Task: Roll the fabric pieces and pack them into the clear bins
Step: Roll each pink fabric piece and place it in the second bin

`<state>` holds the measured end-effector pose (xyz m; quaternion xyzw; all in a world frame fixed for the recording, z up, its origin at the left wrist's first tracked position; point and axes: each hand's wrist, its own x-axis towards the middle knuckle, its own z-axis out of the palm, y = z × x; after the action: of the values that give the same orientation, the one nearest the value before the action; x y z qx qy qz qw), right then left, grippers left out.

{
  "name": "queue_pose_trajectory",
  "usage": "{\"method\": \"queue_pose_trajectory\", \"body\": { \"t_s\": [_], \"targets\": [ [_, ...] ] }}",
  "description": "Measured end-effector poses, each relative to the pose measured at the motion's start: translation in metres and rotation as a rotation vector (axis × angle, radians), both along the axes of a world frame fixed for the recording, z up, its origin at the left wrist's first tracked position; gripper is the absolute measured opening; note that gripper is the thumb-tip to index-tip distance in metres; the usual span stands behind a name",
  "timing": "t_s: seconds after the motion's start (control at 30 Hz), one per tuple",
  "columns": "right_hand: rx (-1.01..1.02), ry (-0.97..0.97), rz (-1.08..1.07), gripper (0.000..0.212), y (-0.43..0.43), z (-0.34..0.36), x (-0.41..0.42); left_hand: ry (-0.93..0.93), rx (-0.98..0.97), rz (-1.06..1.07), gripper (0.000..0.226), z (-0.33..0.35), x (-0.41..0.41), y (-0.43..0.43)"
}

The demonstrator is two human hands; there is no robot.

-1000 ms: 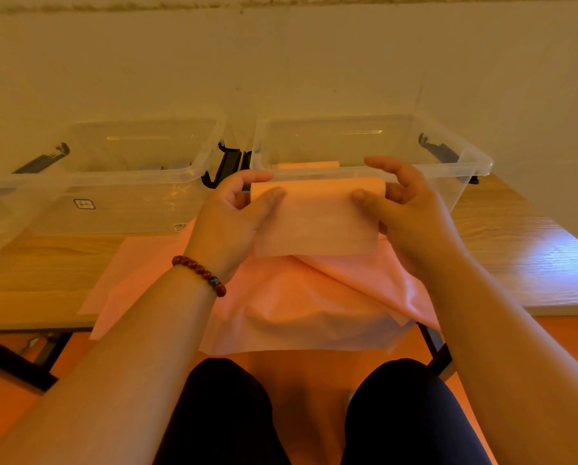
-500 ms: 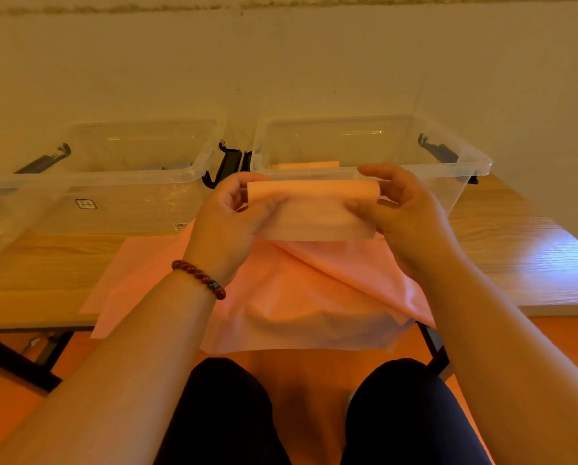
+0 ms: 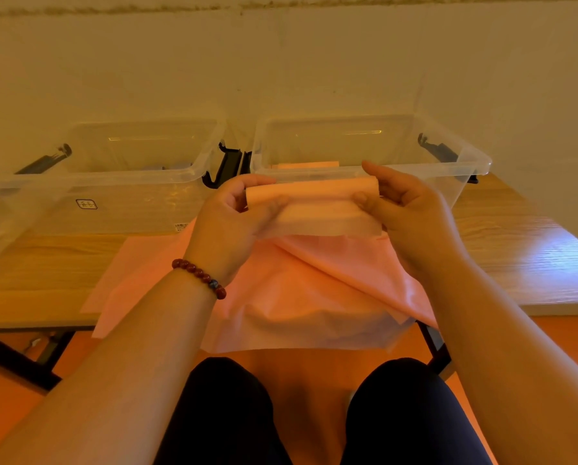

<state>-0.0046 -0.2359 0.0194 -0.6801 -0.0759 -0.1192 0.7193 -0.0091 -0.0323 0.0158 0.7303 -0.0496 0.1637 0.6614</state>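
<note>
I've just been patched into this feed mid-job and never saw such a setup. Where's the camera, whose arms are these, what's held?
No machine here: a person wears one wide-angle camera on the head, looking down over their own arms and knees. The left hand and right hand each grip an end of a half-made fabric roll, fingers curled round it, its loose tail hanging below. Under it a pile of pink sheets drapes over the near edge of the wooden table. Two clear bins stand behind: the left bin, and the right bin, where a peach fabric piece shows inside.
</note>
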Motion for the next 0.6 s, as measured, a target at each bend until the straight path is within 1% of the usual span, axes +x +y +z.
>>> {"method": "queue_pose_trajectory", "body": {
  "t_s": [0.07,0.17,0.27,0.33,0.37,0.5,0.6],
  "targets": [
    [-0.033,-0.013,0.004,0.040,-0.0005,0.0001,-0.0003,0.002,0.006,0.017,0.013,0.0005,-0.0004,-0.0005],
    [-0.078,-0.029,-0.012,0.037,0.0002,0.0002,-0.0002,0.009,0.012,0.021,0.012,0.0012,0.0001,-0.0005],
    [-0.076,-0.028,-0.062,0.030,-0.0003,0.0008,0.0016,0.037,-0.022,-0.026,0.022,0.0003,0.0011,0.0014],
    [-0.074,-0.027,-0.091,0.027,-0.0010,0.0009,0.0023,0.050,-0.012,-0.056,0.030,0.0000,0.0011,0.0024],
    [-0.075,-0.028,-0.103,0.026,-0.0009,0.0013,0.0021,0.046,-0.001,-0.059,0.030,0.0007,0.0008,0.0027],
    [-0.107,-0.058,-0.140,0.023,-0.0008,0.0020,0.0013,0.029,-0.053,-0.043,0.017,0.0049,-0.0009,-0.0008],
    [-0.101,-0.046,-0.071,0.028,-0.0011,0.0019,0.0014,0.034,-0.077,-0.040,0.012,0.0056,-0.0003,-0.0021]
  ]
}}
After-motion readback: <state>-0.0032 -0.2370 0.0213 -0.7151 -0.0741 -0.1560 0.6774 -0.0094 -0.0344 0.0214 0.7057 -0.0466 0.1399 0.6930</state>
